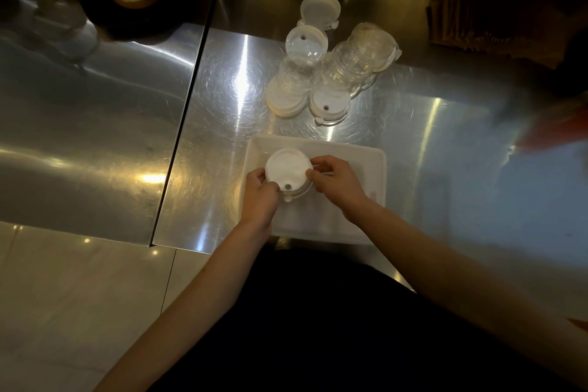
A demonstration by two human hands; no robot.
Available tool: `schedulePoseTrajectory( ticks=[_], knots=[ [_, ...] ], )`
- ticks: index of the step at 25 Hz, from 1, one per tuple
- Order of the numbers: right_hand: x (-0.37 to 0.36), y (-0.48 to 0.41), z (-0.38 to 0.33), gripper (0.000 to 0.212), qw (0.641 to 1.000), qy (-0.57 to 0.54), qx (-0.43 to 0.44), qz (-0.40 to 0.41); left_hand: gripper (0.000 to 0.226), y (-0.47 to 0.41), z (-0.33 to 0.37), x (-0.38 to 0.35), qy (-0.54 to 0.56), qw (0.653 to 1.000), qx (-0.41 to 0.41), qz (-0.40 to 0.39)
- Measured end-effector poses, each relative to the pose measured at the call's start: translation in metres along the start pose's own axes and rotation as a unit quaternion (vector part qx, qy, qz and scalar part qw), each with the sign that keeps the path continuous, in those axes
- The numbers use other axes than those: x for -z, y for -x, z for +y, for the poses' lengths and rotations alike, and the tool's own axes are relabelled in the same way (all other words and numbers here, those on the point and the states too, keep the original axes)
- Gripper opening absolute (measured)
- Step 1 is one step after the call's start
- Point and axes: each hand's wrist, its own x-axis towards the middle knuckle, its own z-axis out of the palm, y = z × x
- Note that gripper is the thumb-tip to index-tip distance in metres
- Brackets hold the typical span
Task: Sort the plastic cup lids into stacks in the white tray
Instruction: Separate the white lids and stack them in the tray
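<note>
Fingers (313, 172) of left hand (259, 192) and right hand (339, 183) curled, pinching lid stack (288, 169) rim, inside white tray (380, 165), far-left corner. I judge: seating stack; next, fetch counter lids (334, 73) (mixed types).

No readable text or labels anywhere, perhaps through blur.

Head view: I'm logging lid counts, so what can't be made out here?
1. Head view: depth of the lid stack in the white tray; left hand and right hand grip its sides.
2. Head view: count of the clear lids behind; see-through, overlapping, glare.
3. Head view: blurred shape at right edge; motion blur, cut off.
</note>
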Motion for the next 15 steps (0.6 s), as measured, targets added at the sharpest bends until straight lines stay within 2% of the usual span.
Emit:
schedulePoseTrajectory(
  ticks=[5, 10, 15],
  knots=[
    [-0.0003, -0.0006, 0.0005, 0.033, 1.0, -0.006, -0.016, -0.013, 0.055, 0.0071, 0.0042, -0.002, 0.004, 1.0, 0.002, -0.006],
    [0.0003, 0.0003, 0.002, 0.031, 0.999, -0.02, -0.022, -0.017, 0.047, 0.0049, -0.0009, -0.0008, -0.01, 1.0, 0.017, 0.013],
    [-0.0024, 0.0043, 0.0007, 0.025, 0.998, -0.042, -0.002, -0.054, 0.043, 0.0069, -0.0027, -0.0017, -0.003, 1.0, 0.011, 0.025]
  ],
)
